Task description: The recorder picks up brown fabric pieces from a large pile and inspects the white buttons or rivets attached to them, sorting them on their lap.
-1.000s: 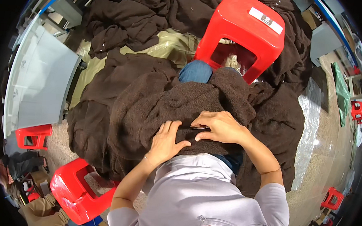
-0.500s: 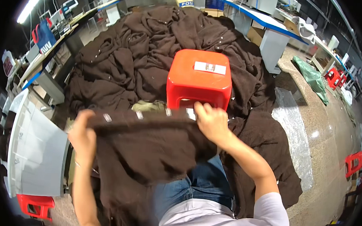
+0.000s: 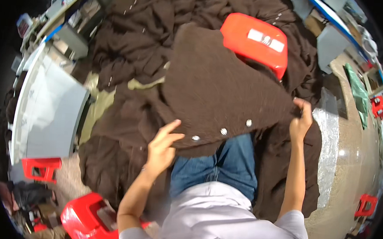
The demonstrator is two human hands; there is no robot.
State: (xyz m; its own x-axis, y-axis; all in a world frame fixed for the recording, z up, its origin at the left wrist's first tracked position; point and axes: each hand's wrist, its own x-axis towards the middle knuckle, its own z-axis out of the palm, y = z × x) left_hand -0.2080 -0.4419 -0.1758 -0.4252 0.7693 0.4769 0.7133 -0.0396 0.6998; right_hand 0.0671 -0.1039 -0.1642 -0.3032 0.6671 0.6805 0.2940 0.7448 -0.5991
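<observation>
The right hand (image 3: 302,119) pinches a corner of the brown cloth (image 3: 229,82), spread above the blue jeans (image 3: 214,169) and partly hiding the red stool (image 3: 254,38), while the left hand (image 3: 161,148), slightly blurred, lies at its edge, whether gripping I cannot tell

We noted that the brown fleece cloth (image 3: 220,86) concealed the knees of the blue jeans (image 3: 214,169) and the legs of the far red stool (image 3: 236,30). Its white label (image 3: 265,40) was illegible. The lower edge cropped the near red stool (image 3: 77,215).
</observation>
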